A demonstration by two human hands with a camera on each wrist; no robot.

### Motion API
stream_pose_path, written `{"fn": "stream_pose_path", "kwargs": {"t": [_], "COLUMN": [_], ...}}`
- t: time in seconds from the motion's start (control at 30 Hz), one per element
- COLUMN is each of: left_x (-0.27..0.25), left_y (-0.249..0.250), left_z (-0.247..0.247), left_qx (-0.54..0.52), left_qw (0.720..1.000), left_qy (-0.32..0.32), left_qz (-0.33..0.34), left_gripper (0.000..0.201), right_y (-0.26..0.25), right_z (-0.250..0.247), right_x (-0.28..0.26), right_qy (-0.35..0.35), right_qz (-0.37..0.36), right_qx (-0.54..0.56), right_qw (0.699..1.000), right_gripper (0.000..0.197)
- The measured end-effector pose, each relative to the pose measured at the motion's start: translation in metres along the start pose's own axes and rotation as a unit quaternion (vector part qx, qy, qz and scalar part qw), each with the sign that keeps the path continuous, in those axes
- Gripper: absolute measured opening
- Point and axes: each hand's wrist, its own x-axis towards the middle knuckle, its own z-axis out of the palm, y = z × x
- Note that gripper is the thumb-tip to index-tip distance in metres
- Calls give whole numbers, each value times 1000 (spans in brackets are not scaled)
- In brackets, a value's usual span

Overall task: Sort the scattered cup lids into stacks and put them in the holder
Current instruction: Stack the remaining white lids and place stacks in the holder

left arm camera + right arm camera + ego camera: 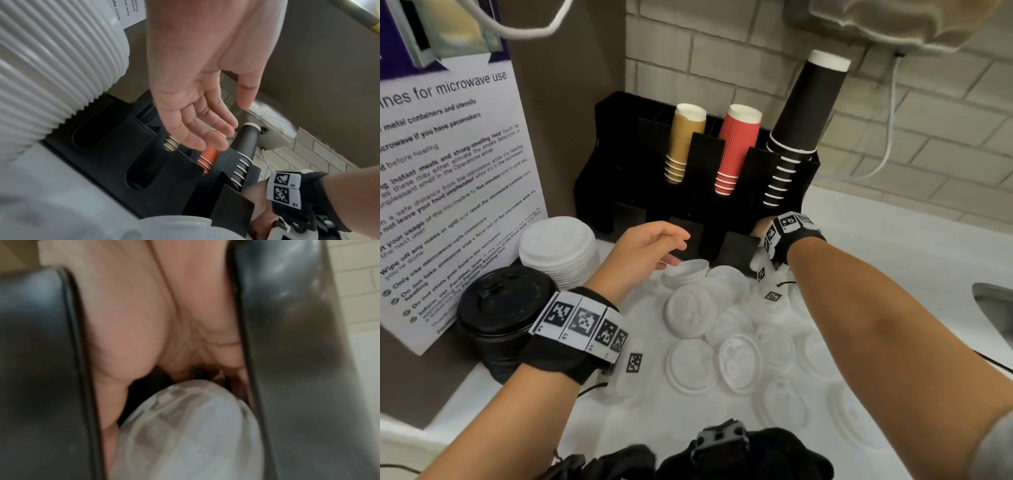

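Note:
Several white cup lids (739, 359) lie scattered on the white counter in front of the black holder (619, 154). My right hand (758, 229) reaches into the holder's rightmost lower slot. In the blurred right wrist view its thumb and fingers (230, 363) sit around white lids (185, 426) between the slot's black walls (37, 369). My left hand (654, 246) hovers with relaxed fingers and holds nothing, just above a short upturned stack of white lids (686, 270). The left wrist view shows that empty palm (195, 113) over the holder (174, 186).
A tall stack of larger white lids (558, 250) and a stack of black lids (503, 301) stand at the left by a microwave notice (448, 171). Tan (683, 144), red (738, 147) and black cups (801, 113) fill the holder's upper slots. A sink edge (993, 301) is at the right.

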Motion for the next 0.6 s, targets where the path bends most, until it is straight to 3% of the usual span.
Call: {"fn": "stream_pose_path", "kwargs": {"t": [0.13, 0.27, 0.37, 0.47, 0.53, 0.6], "left_x": [-1, 0, 0, -3, -5, -7], "left_y": [-1, -3, -1, 1, 5, 8], "left_z": [3, 9, 15, 22, 26, 32], "left_qx": [-14, -27, -3, -8, -26, -31], "left_qw": [1000, 1000, 1000, 997, 991, 984], "left_qy": [-7, -11, -13, -46, -84, -114], "left_qz": [-4, -8, 12, 66, 97, 132], "left_gripper": [19, 16, 30, 79, 101, 104], "right_y": [6, 10, 19, 11, -3, -16], "right_z": [-12, -45, -53, -41, -27, -12], "right_x": [-22, -53, -84, -122, -145, -161], "right_qy": [68, 34, 150, 180, 111, 52], "right_qz": [14, 57, 37, -71, -151, -212], "right_qx": [58, 239, 354, 484, 602, 676], "right_qw": [996, 969, 923, 853, 776, 704], "right_gripper": [41, 49, 55, 42, 34, 40]}}
